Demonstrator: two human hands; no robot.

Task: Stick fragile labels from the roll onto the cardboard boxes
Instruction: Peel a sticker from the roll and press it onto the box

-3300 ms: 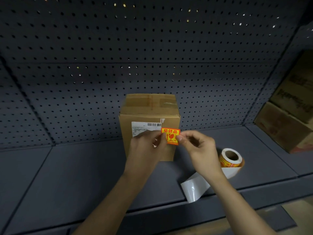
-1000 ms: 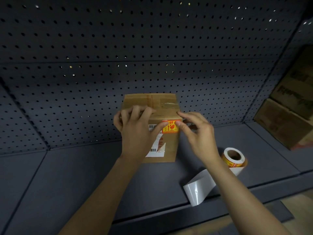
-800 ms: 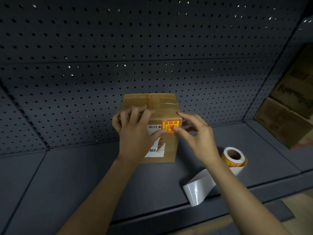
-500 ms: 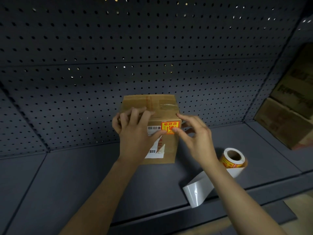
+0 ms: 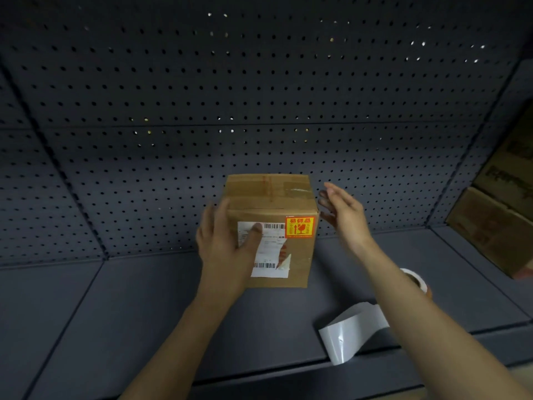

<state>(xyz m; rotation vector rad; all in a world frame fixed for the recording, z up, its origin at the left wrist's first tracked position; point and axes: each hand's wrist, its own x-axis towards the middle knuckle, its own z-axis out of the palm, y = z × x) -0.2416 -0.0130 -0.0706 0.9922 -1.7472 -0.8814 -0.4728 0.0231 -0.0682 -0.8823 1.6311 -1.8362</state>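
A small cardboard box (image 5: 298, 203) stands on a dark grey shelf (image 5: 144, 313). An orange and yellow fragile label (image 5: 299, 227) is stuck flat on the upper right of its front face, beside a white shipping label (image 5: 272, 255). My left hand (image 5: 227, 243) lies on the box's left front, thumb on the shipping label, fingers along the left side. My right hand (image 5: 343, 212) is open just right of the box, its fingers apart and off the cardboard. The label roll (image 5: 415, 280) lies at the right, mostly hidden by my right forearm, with a white backing strip (image 5: 349, 333) trailing toward the shelf's front edge.
A perforated dark back panel (image 5: 259, 96) rises behind the box. Two larger cardboard boxes (image 5: 496, 226) are stacked at the far right of the shelf. The shelf's front edge (image 5: 288, 373) runs below the backing strip.
The label went from held between both hands to stuck on the box front. My right hand has lifted off the label and moved to the right of the box. My left hand slid down the front.
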